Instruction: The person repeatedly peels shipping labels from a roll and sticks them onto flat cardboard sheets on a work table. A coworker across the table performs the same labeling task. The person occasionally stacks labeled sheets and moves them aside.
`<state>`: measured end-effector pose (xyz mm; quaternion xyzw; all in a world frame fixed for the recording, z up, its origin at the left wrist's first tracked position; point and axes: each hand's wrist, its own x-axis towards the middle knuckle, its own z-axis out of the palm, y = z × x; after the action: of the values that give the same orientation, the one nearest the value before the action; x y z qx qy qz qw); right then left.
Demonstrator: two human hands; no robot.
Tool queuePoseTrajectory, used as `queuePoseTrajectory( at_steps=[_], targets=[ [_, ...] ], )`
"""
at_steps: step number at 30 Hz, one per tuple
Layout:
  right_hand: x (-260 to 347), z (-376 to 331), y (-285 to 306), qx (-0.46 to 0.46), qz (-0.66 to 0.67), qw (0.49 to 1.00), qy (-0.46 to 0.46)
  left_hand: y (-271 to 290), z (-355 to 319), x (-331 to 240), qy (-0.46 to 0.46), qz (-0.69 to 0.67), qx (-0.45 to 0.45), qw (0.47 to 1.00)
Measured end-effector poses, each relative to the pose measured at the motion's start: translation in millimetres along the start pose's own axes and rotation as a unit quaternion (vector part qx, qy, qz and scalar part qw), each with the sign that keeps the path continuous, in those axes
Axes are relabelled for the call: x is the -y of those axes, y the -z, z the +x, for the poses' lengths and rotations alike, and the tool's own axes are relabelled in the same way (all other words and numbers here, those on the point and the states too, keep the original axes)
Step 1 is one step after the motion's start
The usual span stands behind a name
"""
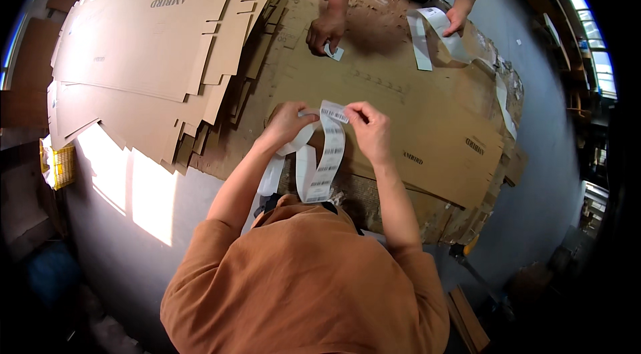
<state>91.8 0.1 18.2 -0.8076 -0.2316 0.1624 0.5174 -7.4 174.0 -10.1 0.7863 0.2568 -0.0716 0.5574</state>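
Both grips are pinched on a strip of barcode labels (325, 157): the left hand (288, 123) holds its backing, the right hand (369, 128) nips the top label's edge. Peeling goes best, I judge, with the backing held taut and the label drawn back low and slow. The strip hangs just above the flat cardboard sheet (427, 120) on the grey floor (127, 220). Beyond that sheet a co-worker's hand (325, 31) presses a small label; left of it lies a stack of flattened cartons (147, 40).

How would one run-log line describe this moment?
left hand: holds label strip | right hand: pinches strip top | under: flat cardboard | co-worker's hand: on small label
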Motion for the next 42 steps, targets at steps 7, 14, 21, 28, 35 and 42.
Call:
queuePoseTrajectory(
  at_steps=[7,14,21,28,35,42],
  targets=[
    [-99.1,94.7,-24.2,0.032,0.107,0.973,-0.202,-21.2,53.8,72.4,-0.151,0.136,0.001,0.979],
    [-150.6,139.6,-63.1,0.032,0.035,0.983,-0.178,-20.5,82.9,68.0,-0.227,0.140,-0.032,0.963],
    [-157.0,152.3,-71.3,0.026,-0.013,0.984,-0.176,-22.3,103.6,69.9,-0.248,0.171,-0.043,0.953],
    [-155.4,157.6,-73.7,0.032,-0.036,0.983,-0.175,-27.6,122.4,66.9,-0.274,0.198,-0.065,0.939],
    [-108.5,153.9,-77.1,0.039,-0.281,0.952,-0.114,-35.0,127.3,60.9,-0.238,0.308,-0.066,0.919],
    [-142.4,129.4,-10.7,-0.086,-0.285,0.934,-0.198,-40.7,120.3,62.9,-0.229,0.315,-0.015,0.921]
  ],
)
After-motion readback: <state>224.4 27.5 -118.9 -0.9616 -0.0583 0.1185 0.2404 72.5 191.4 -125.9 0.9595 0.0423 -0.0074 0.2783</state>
